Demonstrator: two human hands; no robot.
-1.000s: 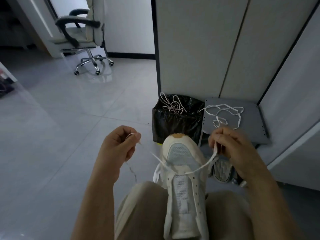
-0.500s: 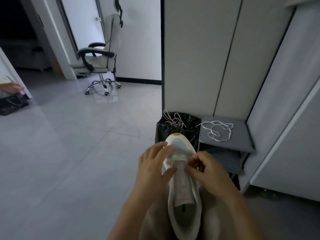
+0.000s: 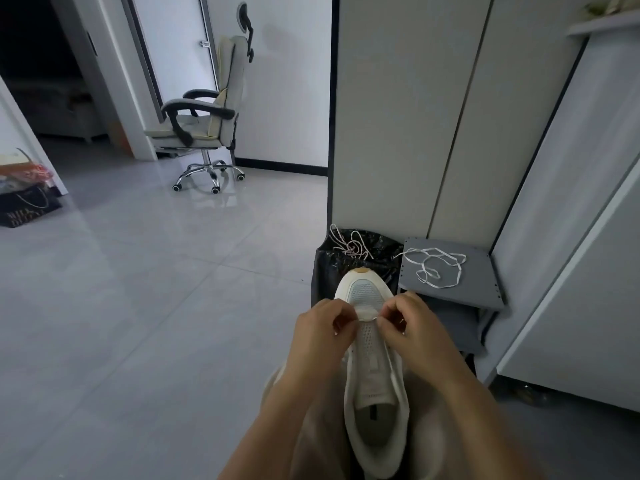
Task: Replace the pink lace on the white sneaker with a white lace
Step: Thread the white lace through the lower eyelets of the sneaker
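The white sneaker (image 3: 372, 344) is propped on the person's lap, its long axis running away from the body, toe pointing toward the black bin (image 3: 349, 261) and heel opening nearest the camera. Both hands are gathered at the lowest eyelets, just behind the mesh toe box — the left hand (image 3: 322, 332) on the shoe's left flank, the right hand (image 3: 414, 329) on its right. The two are about equally near the work, thumbs and forefingers almost meeting across the tongue.

Each hand is pinched shut on something thin at the bottom of the lacing; a short pale strip is seen bridging the fingertips, judged to be the white lace (image 3: 367, 317) being seated across the first pair of eyelets. How much of it trails behind the hands cannot be told. The remaining eyelets up the tongue appear bare, so the relacing is judged to be at its very start.

By count:
- one sneaker
- two hands
- one pink lace (image 3: 349, 244) — lying in a loose tangle on the bin's rim, well apart from the shoe, so the removal is done
- one further white lace (image 3: 438, 268), coiled on the grey shelf (image 3: 481, 282) to the right of the bin
- one office chair (image 3: 204, 119) across the tiled floor

The next pass is judged to run along the shoe's axis toward the heel, crossing from side to side.
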